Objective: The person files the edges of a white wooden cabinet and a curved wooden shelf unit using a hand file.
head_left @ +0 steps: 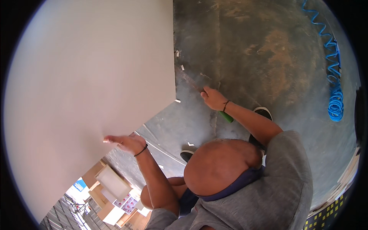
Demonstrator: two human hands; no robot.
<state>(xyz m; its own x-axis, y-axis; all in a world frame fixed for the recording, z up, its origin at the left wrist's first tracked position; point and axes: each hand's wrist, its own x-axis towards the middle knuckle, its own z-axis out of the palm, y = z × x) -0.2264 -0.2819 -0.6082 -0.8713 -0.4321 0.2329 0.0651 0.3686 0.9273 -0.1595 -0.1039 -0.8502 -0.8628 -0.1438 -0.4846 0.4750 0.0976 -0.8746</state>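
Head view. The workpiece, a large off-white rectangular panel with a smooth face (pixel 88 76), filled the left side, one corner pointing toward the middle, over a grey, stained concrete floor (pixel 245 30). My right hand (pixel 213 98) was clamped on a long, narrow hand tool with a dark flat blade (pixel 190 81) and a green handle (pixel 227 117). The blade pointed up and left, its tip near the panel's right edge; contact between tip and edge could not be confirmed. My left hand (pixel 128 142) was at the lower edge, with its visible digits extended over the panel face. I could not tell whether it gripped the edge or only rested there, since its underside was hidden.

Work status. A small white scrap (pixel 182 68) lay near the blade tip and others lay scattered, so I judged that some material had already come off. The visible part of the right edge looked straight. Close finish along that edge was too small to check, so the remaining amount could not be determined; with the tool in hand beside the panel, I judged the operation incomplete.

Surroundings. A blue coiled hose (pixel 335 105) hung at far right, well apart from the panel.
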